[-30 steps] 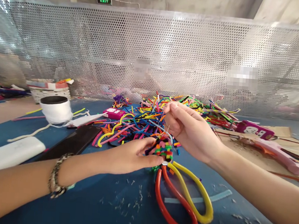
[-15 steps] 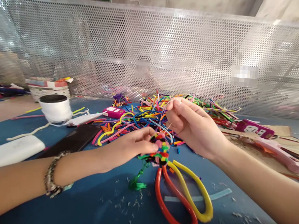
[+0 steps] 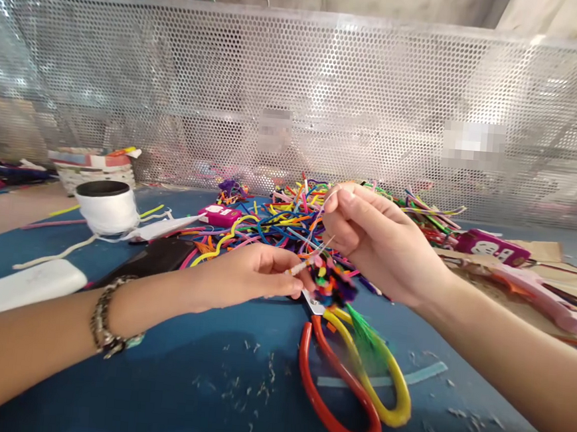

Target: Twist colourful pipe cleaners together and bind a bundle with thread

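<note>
My left hand is closed, its fingertips pinching a short pale cord at the edge of a multicoloured tasselled ornament. The ornament is smeared by motion and hangs just right of those fingers, its green tassel swinging out below. My right hand is raised higher, thumb and forefinger pinched on a thin white thread that runs down toward the ornament. Under the ornament lie scissors with one red and one yellow handle, their blades mostly hidden.
A heap of coloured pipe cleaners lies behind my hands. At left stand a white thread spool, a black phone and a white case. A pink glue gun rests at right. A perforated metal screen closes the back.
The ornament has turned and swung right, out from under my left fingers, and its green tassel moved from left to right. My left hand shifted slightly; my right hand barely moved.
</note>
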Available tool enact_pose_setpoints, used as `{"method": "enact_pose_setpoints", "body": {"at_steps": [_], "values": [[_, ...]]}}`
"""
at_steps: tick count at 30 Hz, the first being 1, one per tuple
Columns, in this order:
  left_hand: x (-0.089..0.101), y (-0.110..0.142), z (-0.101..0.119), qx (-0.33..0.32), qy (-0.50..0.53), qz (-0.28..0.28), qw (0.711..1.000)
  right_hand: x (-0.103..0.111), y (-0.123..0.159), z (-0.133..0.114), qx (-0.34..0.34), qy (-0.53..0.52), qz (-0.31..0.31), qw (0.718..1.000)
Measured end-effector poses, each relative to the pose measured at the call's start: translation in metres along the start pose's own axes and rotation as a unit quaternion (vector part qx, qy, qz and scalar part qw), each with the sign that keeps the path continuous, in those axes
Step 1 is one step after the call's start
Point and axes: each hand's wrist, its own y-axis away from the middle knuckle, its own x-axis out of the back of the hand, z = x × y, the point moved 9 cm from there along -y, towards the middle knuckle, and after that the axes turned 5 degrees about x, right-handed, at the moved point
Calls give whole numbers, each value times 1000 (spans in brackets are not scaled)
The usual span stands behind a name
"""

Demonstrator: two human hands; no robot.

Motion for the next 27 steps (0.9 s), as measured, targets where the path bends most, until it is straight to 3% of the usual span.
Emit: {"method": "enact_pose_setpoints", "body": {"at_steps": [6,8,14,19,21,24,27], "values": [[29,0,11,-56,-43,105,992,3,-2,-2,0,3,14,1000],[34,0,14,-81,-39,116,989,4,-2,-1,-3,4,18,1000],[22,-3,7,-63,-27,75,995,3,-1,4,-13,5,17,1000],[-2,-2,5,-56,80,-18,995,2,0,12,-35,11,14,999],[-9,0,5,-58,80,-45,994,0,1,14,-46,12,16,999],[-11,0,5,-54,38,-42,997,-2,2,13,-54,11,15,998],[2,-1,6,-46,-2,9,999,2,1,10,-43,11,24,999]]}}
